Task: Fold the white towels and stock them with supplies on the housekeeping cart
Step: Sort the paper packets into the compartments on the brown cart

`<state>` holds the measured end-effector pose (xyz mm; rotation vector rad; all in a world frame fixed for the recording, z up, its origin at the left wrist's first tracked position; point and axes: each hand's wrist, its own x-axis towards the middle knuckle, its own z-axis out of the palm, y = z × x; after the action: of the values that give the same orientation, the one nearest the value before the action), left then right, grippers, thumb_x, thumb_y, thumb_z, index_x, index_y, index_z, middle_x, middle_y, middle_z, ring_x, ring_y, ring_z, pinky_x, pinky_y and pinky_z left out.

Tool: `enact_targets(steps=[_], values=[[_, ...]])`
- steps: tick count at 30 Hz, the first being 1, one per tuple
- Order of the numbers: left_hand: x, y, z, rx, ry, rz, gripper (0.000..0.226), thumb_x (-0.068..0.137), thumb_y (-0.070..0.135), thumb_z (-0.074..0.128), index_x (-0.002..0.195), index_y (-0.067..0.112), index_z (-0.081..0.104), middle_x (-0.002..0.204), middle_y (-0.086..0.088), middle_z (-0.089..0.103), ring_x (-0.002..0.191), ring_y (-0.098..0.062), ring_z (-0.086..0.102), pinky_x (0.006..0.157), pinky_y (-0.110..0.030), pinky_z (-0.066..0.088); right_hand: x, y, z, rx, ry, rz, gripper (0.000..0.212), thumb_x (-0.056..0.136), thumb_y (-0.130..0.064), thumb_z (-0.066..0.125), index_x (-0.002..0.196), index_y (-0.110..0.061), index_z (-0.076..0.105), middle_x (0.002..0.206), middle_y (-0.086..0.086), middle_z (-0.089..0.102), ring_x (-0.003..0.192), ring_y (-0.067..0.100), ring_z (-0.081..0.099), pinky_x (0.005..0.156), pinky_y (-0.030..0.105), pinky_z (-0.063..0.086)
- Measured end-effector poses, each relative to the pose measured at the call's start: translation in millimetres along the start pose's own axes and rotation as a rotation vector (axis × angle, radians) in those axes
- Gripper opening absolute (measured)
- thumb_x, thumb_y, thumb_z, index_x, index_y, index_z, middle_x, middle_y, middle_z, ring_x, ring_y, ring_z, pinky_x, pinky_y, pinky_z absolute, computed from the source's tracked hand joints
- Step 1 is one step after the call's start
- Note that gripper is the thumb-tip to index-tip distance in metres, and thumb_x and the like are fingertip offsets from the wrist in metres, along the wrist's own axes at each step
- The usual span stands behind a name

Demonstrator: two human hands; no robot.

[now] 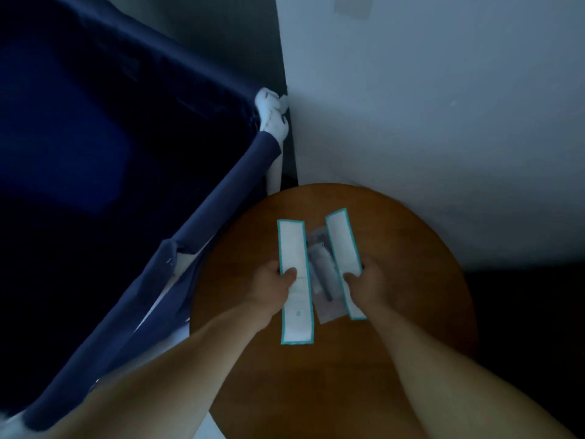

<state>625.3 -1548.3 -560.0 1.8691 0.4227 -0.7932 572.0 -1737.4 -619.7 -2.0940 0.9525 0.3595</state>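
Fingers [289, 274] of the left hand [269, 289] pinch one long white packet with a teal border, the left packet [292, 245], thumb on top about halfway along. The right hand [372, 283] grips its twin, the right packet [342, 239], the same way. Both are held side by side over the round wooden bench [411, 280], with a clear pouch [319, 258] lying on the bench between and beneath them. The navy cloth cart [95, 153] stands just to the left, its white frame [273, 112] showing at the corner. I see no towel plainly, so this looks like the supplies step. Next, I reckon, both packets should swing left over the cloth rim and go down flat, then a hand should come back for the pouch.
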Motion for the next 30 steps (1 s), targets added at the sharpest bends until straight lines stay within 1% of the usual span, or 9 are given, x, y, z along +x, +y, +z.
enact_targets(steps=[2,6,9,12,15,17,21,25,30], values=[[-13,8,-1,-0.008,-0.005,0.026,0.013,0.095,0.017,0.065,0.088,0.028,0.063,0.088,0.003,0.072,0.074,-0.012,0.071,0.059,-0.025,0.053,-11,1,-10,0.104,-0.026,0.023,0.033,0.086,-0.016,0.075,0.115,-0.003,0.066,0.111,0.020,0.070,0.101,0.037,0.066,0.085,0.043,0.054],[-47,34,-4,0.051,-0.046,0.105,0.012,0.093,0.020,0.068,0.088,0.031,0.064,0.084,0.009,0.073,0.071,-0.006,0.071,0.055,-0.021,0.052,-52,-6,-42,0.264,-0.017,0.011,0.014,0.085,-0.007,0.076,0.095,-0.009,0.067,0.098,0.017,0.072,0.092,0.032,0.068,0.080,0.041,0.054],[-80,60,-8,0.132,-0.058,0.192,0.007,0.093,0.021,0.068,0.090,0.027,0.065,0.083,0.006,0.072,0.062,-0.003,0.068,0.046,-0.012,0.046,-92,-17,-76,0.357,0.044,-0.031,0.030,0.082,0.000,0.075,0.081,-0.022,0.056,0.091,0.011,0.069,0.091,0.033,0.068,0.079,0.041,0.054],[-117,88,-12,0.164,-0.084,0.310,0.003,0.093,0.019,0.067,0.093,0.021,0.065,0.085,0.003,0.069,0.070,-0.009,0.066,0.049,-0.016,0.047,-143,-32,-113,0.429,0.122,-0.077,0.033,0.083,0.005,0.072,0.081,-0.022,0.053,0.095,0.012,0.070,0.093,0.034,0.068,0.079,0.042,0.054],[-165,112,-17,0.140,-0.153,0.415,0.008,0.092,0.018,0.066,0.099,0.013,0.067,0.092,-0.004,0.071,0.084,-0.022,0.069,0.072,-0.035,0.059,-202,-48,-143,0.497,0.199,-0.085,0.024,0.084,0.001,0.073,0.085,-0.016,0.055,0.100,0.015,0.071,0.092,0.031,0.069,0.082,0.046,0.057],[-199,126,-22,0.135,-0.177,0.515,0.012,0.091,0.020,0.067,0.099,0.012,0.069,0.093,-0.006,0.072,0.086,-0.025,0.070,0.079,-0.041,0.059,-243,-57,-160,0.555,0.256,-0.091,0.020,0.084,0.000,0.074,0.089,-0.011,0.059,0.100,0.015,0.072,0.091,0.032,0.070,0.084,0.050,0.058],[-268,168,-21,0.103,-0.140,0.708,0.018,0.085,0.025,0.071,0.082,0.008,0.070,0.072,-0.004,0.068,0.068,-0.023,0.064,0.059,-0.030,0.047,-326,-62,-202,0.673,0.405,-0.137,0.014,0.087,-0.006,0.074,0.089,-0.012,0.061,0.096,0.014,0.073,0.084,0.028,0.072,0.078,0.047,0.060],[-346,194,6,0.046,-0.213,0.782,0.028,0.084,0.021,0.072,0.083,-0.006,0.066,0.071,-0.013,0.063,0.066,-0.022,0.059,0.058,-0.032,0.044,-397,-41,-254,0.681,0.550,-0.193,0.013,0.087,-0.015,0.076,0.093,-0.016,0.064,0.088,0.000,0.073,0.073,0.011,0.071,0.058,0.025,0.055],[-451,180,82,0.114,-0.436,0.882,0.015,0.086,0.016,0.071,0.078,0.005,0.066,0.076,-0.012,0.064,0.067,-0.022,0.057,0.062,-0.032,0.045,-481,29,-321,0.758,0.719,-0.169,0.016,0.085,-0.014,0.078,0.095,-0.017,0.066,0.093,0.002,0.074,0.083,0.019,0.072,0.077,0.037,0.061]])
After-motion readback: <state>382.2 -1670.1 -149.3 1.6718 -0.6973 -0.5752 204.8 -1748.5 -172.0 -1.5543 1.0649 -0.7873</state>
